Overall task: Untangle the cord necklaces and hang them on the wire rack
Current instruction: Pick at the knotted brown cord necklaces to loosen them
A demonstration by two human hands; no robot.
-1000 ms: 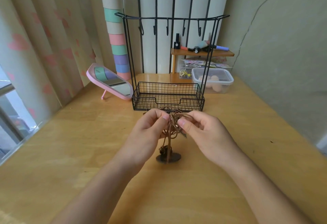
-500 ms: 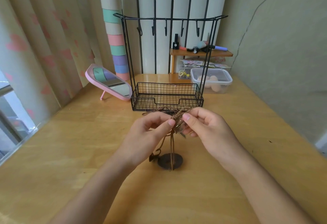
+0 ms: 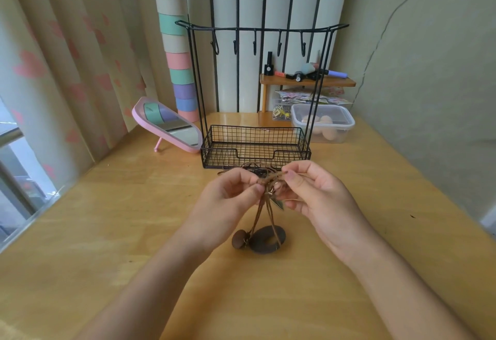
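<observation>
A knot of brown cord necklaces (image 3: 261,174) is held above the wooden table between my two hands. My left hand (image 3: 228,202) pinches the cords from the left and my right hand (image 3: 319,197) pinches them from the right. Strands hang down to a dark ring pendant (image 3: 268,240) and a small round brown pendant (image 3: 239,239), both resting on the table. A small metallic charm (image 3: 277,202) dangles by my right fingers. The black wire rack (image 3: 255,149) stands just behind, its top bar carrying several bare hooks (image 3: 254,44).
A pink tilted mirror (image 3: 167,125) stands left of the rack. A clear lidded box (image 3: 323,122) and a small wooden shelf (image 3: 306,82) with cosmetics sit behind right. Curtains and a window edge run along the left; a wall bounds the right.
The hands pulled slightly apart, spreading the cord tangle. The hanging pendants shifted; the small round one now lies left of the ring.
</observation>
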